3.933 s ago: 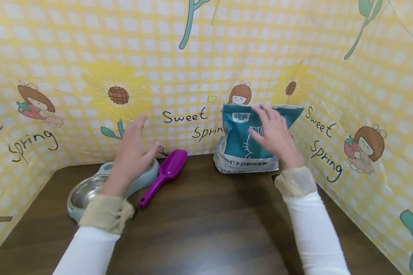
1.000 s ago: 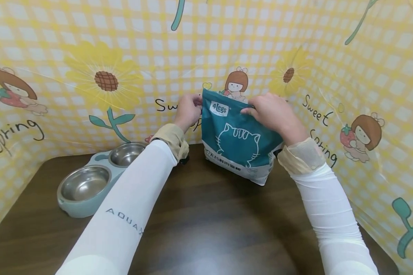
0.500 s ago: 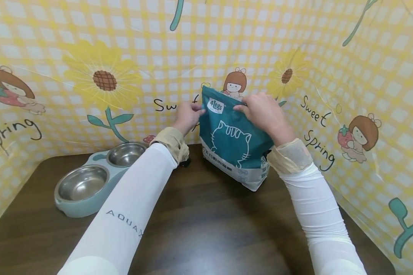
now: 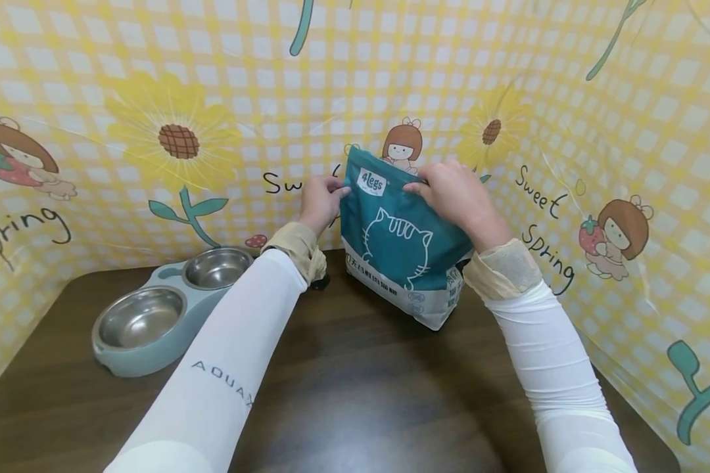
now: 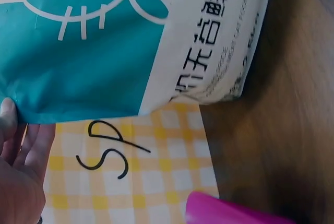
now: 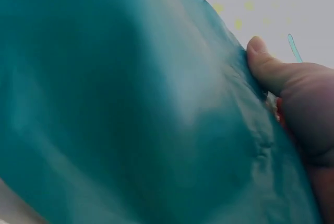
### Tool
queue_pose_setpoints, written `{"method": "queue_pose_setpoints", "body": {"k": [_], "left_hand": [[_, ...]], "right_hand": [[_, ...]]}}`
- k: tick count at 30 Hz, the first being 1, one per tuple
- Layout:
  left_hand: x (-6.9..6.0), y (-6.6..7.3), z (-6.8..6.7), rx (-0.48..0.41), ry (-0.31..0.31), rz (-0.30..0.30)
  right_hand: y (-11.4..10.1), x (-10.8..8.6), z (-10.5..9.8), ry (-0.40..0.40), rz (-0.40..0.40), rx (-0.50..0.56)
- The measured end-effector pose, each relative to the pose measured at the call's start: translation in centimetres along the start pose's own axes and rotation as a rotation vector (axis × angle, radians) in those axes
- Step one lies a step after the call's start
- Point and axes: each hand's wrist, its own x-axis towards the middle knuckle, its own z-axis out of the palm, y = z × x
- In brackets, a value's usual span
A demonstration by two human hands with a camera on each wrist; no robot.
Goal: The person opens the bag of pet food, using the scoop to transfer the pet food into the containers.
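A teal-and-white bag of cat food (image 4: 393, 240) stands turned at an angle near the back of the table. My left hand (image 4: 321, 200) pinches the upper left edge of the bag; in the left wrist view, its thumb (image 5: 8, 117) lies on the teal front while the fingers pass behind. At the top edge, my right hand (image 4: 458, 197) grips the bag from the right. In the right wrist view, that thumb (image 6: 266, 67) lies along the rim, and the other fingers are mostly hidden. Whatever is inside the bag cannot be seen.
A pale blue double feeder (image 4: 148, 358) with two steel bowls stands at the left, partly behind my left sleeve. A purple scoop (image 5: 224, 211) shows at the bottom of the left wrist view. Patterned yellow cloth (image 4: 296, 85) walls the back and sides of the brown table (image 4: 343, 387).
Both hands, earlier held apart in the air, have taken hold of the bag. It has turned, its right side coming forward. Over the last half second almost nothing has moved.
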Motion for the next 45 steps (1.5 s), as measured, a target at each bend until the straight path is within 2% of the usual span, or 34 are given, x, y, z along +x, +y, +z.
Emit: {"method": "queue_pose_setpoints", "body": {"k": [4,7,11,14,16,19,22,24,27,31,35,39,45], "left_hand": [[-0.3,0.5,-0.1,0.036,-0.002,0.031],[-0.9,1.4,-0.1,0.034,0.028,0.056],[-2.5,3.6,0.2,-0.01,0.077,0.06],[-4.2,5.7,0.7,-0.005,0.073,0.087],[-5.6,7.3,1.3,-0.006,0.018,0.111],[-7.6,9.8,2.5,-0.055,-0.128,0.142],[-9.1,11.7,3.8,-0.135,-0.277,0.127],[-9.6,12.5,4.4,-0.173,-0.334,0.099],[-9.9,12.9,5.0,-0.19,-0.354,0.051],[-9.8,12.4,5.2,-0.227,-0.349,0.017],[-9.6,11.8,5.0,-0.231,-0.34,0.031],[-9.7,12.1,4.9,-0.216,-0.34,0.042],[-9.9,12.3,5.2,-0.143,-0.318,0.065]], "right_hand": [[0.1,0.2,-0.5,-0.054,0.01,0.008],[0.4,0.2,-1.1,-0.122,-0.001,0.03],[1.2,-0.3,-2.5,-0.238,-0.039,0.077],[2.2,-1.0,-3.8,-0.313,-0.051,0.117],[3.0,-1.3,-4.5,-0.357,-0.055,0.142],[4.3,-1.7,-5.3,-0.434,-0.045,0.191],[5.2,-1.8,-5.5,-0.492,-0.021,0.266],[5.6,-1.9,-5.4,-0.517,-0.002,0.315],[5.6,-2.0,-5.2,-0.532,0.012,0.333],[5.2,-2.1,-5.0,-0.535,0.024,0.302],[4.7,-2.0,-4.7,-0.52,-0.003,0.287],[4.7,-2.0,-4.5,-0.51,-0.014,0.281],[4.8,-2.2,-4.3,-0.496,-0.027,0.239]]}}
